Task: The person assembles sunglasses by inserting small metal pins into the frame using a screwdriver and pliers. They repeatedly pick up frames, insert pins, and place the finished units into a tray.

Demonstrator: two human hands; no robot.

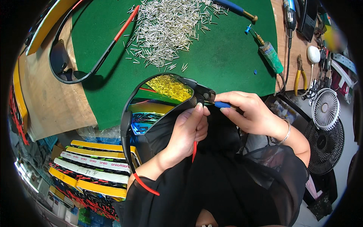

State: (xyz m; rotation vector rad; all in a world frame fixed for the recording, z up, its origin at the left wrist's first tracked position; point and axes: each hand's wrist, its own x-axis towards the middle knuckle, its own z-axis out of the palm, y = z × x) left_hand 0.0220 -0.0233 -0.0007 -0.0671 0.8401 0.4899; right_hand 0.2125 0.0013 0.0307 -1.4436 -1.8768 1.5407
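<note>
Gripping black-framed sunglasses (159, 101) in L hand (189, 130), thumb + curled fingers closed at the hinge end. Held up off the green mat (223, 60), at its near edge, over the black top (211, 181). Showing mirrored lens w/ reflected yellow & blue; one temple running down past L forearm to a red tip (145, 185), another red tip (194, 150) visible just below L hand.

Pinching blue-handled screwdriver (222, 104) btwn thumb & fingers of R hand (253, 113), pointed L at the hinge; can't tell if tip's touching. Wearing bracelet (289, 132) on R wrist.

Heaped on mat, beyond the held pair: loose silver pins (166, 34). Lying L of pile, across mat edge: 2nd sunglasses (58, 58), dark lens, red tip. On mat's R side: blue-handled tool (232, 6), blue pushpin (247, 29), green-handled corded tool (272, 56).

On wood desk (56, 100), R side: yellow-handled pliers (300, 75). Farther R: white fan (326, 108), w/ black fan (323, 147) just below in view. Stacked lower L, nr L forearm: yellow & white trays (100, 164) w/ black/red parts.
</note>
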